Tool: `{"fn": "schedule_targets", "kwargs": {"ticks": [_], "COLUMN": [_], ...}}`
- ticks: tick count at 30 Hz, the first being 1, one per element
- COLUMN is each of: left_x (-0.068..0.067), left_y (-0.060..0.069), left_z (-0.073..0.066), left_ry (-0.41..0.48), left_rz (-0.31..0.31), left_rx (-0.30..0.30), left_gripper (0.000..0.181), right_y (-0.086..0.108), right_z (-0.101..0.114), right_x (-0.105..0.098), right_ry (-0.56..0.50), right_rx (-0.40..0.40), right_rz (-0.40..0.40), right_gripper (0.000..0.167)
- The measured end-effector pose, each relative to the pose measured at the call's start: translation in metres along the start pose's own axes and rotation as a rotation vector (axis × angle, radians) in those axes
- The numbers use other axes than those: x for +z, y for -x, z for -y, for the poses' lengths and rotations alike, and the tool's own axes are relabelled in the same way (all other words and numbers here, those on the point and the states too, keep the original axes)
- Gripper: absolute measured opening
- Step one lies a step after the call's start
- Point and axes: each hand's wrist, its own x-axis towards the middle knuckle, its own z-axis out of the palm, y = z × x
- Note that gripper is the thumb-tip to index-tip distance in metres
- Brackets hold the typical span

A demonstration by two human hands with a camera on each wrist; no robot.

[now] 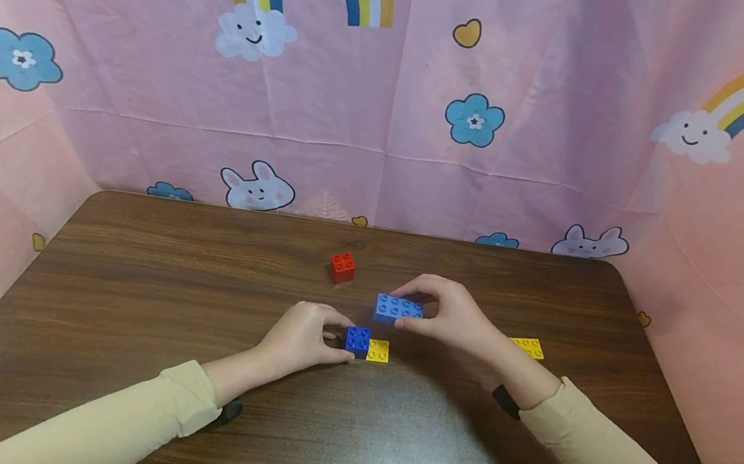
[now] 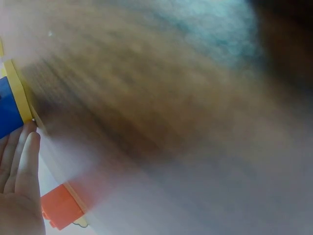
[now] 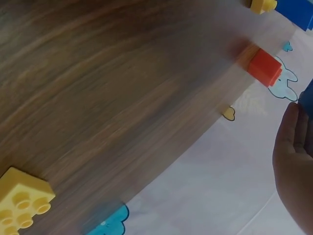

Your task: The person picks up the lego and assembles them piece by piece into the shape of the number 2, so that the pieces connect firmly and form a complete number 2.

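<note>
Light blue eight-knob brick (image 1: 389, 310) is in my right hand (image 1: 452, 314), just beyond the half-covered yellow brick (image 1: 379, 352). My left hand (image 1: 301, 338) pinches the dark blue brick (image 1: 358, 342) on its left end. I'd keep both bricks flat and steady.

In the head view my right forearm (image 1: 501, 356) hides part of the outer yellow brick (image 1: 531, 347) at four o'clock, and my right hand (image 1: 446, 314) covers a corner of the light blue brick (image 1: 395, 309). The dark blue brick (image 1: 358, 341) conceals one end of the small yellow brick (image 1: 379, 351). In my left wrist view the table (image 2: 146, 98) blurs; my left hand (image 2: 19, 196) is cropped at eight o'clock. My right wrist view cuts the light blue brick off at three.
</note>
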Motion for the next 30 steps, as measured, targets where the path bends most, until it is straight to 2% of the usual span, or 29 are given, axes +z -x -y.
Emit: {"fn": "schedule_targets", "kwargs": {"ticks": [11,20,30], "left_x": [0.001,0.000,0.001], "left_y": [-0.001,0.000,0.000], "left_z": [0.001,0.002,0.002], "left_ry": [-0.003,-0.041,-0.045], "left_rz": [-0.011,-0.009,-0.011], "left_rx": [0.033,0.042,0.052], "left_gripper": [0.032,0.036,0.035], "right_y": [-0.002,-0.004,-0.004], "right_z": [0.007,0.010,0.010], "right_x": [0.012,0.023,0.030], "right_ry": [-0.026,0.018,0.066], "right_rx": [-0.050,-0.087,-0.114], "right_rz": [0.023,0.057,0.070], "right_gripper": [0.033,0.033,0.033]}}
